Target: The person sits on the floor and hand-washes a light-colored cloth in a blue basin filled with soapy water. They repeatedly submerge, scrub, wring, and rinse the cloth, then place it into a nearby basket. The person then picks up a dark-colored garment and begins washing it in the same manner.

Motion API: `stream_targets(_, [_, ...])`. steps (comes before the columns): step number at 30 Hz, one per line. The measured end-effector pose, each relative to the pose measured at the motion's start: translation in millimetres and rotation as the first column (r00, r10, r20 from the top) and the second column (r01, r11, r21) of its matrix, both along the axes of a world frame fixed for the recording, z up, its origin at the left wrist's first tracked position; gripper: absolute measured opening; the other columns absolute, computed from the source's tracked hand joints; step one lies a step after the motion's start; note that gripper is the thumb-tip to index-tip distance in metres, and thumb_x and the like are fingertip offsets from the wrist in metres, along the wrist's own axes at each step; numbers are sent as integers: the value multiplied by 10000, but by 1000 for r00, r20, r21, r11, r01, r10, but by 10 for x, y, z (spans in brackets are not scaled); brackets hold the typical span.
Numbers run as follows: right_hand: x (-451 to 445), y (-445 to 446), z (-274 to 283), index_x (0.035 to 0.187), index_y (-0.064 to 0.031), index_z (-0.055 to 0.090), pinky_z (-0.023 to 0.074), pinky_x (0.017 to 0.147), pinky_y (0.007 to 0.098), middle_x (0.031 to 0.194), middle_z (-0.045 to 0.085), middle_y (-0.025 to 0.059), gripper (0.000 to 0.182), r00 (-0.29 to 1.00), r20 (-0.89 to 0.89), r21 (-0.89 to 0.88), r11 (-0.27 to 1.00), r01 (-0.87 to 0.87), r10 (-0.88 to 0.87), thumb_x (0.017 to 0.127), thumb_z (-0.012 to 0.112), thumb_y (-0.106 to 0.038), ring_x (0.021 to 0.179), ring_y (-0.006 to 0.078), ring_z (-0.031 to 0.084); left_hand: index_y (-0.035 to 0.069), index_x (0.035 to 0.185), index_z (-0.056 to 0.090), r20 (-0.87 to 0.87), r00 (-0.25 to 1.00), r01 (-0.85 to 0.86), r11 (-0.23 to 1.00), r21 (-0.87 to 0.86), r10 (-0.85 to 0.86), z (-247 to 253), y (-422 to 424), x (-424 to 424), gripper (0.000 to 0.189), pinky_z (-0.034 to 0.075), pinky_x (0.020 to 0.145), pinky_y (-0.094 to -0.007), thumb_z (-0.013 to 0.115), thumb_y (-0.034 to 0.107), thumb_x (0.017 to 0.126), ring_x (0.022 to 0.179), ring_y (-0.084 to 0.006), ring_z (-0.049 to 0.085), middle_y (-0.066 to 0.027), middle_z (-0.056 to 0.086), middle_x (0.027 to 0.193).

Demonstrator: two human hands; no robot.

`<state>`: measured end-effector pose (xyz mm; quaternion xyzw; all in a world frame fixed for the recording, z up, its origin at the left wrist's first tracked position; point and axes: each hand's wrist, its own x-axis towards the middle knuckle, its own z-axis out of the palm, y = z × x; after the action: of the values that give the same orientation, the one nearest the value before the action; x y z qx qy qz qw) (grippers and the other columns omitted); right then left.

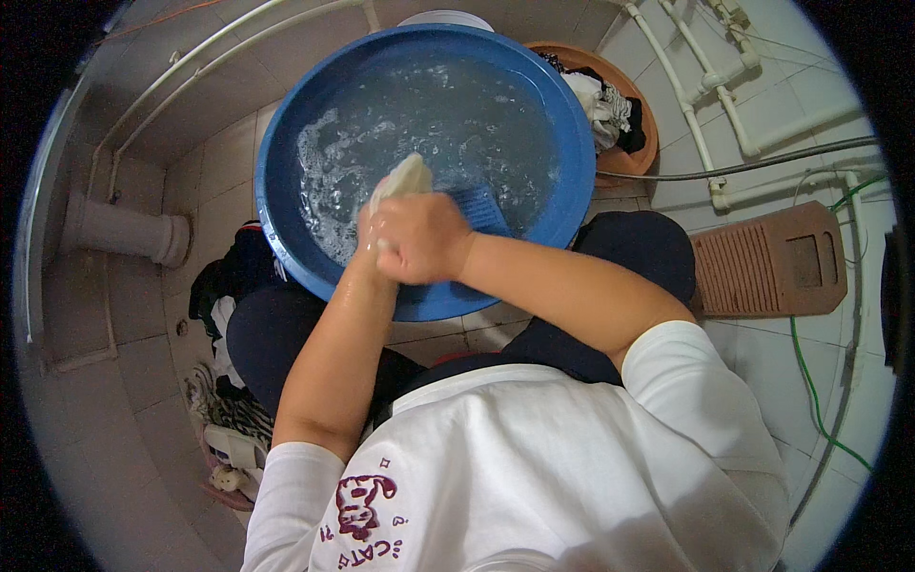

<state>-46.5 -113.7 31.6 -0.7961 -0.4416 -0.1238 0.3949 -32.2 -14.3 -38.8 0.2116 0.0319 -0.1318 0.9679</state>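
Note:
A large round blue plastic basin (582,168) of sudsy grey water stands before me. Over its near part my hands are pressed together around a pale wet cloth (411,177), whose end sticks up past the fingers. My right hand (427,237) lies on top, its fingers closed on the cloth. Mostly behind it, my left hand (368,227) grips the cloth too, though most of its fingers are hidden. A blue ribbed washboard (485,209) leans in the water just right of the hands, partly covered by the right wrist.
An orange tub (649,136) of clothes (607,107) stands behind at right. A brown washboard (768,261) lies by my right knee, near white pipes (700,143) and a hose (758,159). Dark clothes (239,264) and slippers (232,447) are on the left. A drainpipe (136,232) stands farther left.

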Motion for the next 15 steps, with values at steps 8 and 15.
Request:
stream_targets(8, [947,-491,-466,865,-61,531,446,701,440,944,518,176,238,710,-227,-311,740,596,-667,742,497,-262,825,349,537,68,1125,402,-225,941,-156,914,375,252,358,-58,1,324,439,731,-337,419,221,840,935,-232,506,-98,482,1054])
stream_targets(15, [1126,-792,-681,1154,-88,465,394,860,400,1207,420,185,574,693,-442,-659,730,180,-570,669,622,-352,1012,339,481,68,1223,289,-390,802,-237,840,488,452,89,171,104,426,396,809,-411,436,167,835,1024,-286,424,-127,371,1133])
